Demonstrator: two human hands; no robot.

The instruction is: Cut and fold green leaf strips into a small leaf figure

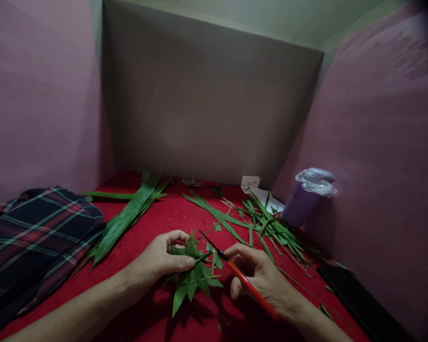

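My left hand pinches a star-like bunch of folded, pointed green leaf strips between thumb and fingers, low over the red cloth. Close on its right, my right hand is wrapped round a tool with a long orange handle and a slim, dark, pointed tip. That tip reaches up and left, just above the leaf bunch; whether it touches the leaves I cannot tell. A thin stem sticks out of the bunch to the upper right. Small cut leaf pieces lie between the hands.
Long green leaves lie at the left on the red cloth, beside a dark plaid fabric. A heap of narrow leaf strips is at the right, near white paper, a purple container with clear plastic and a black object.
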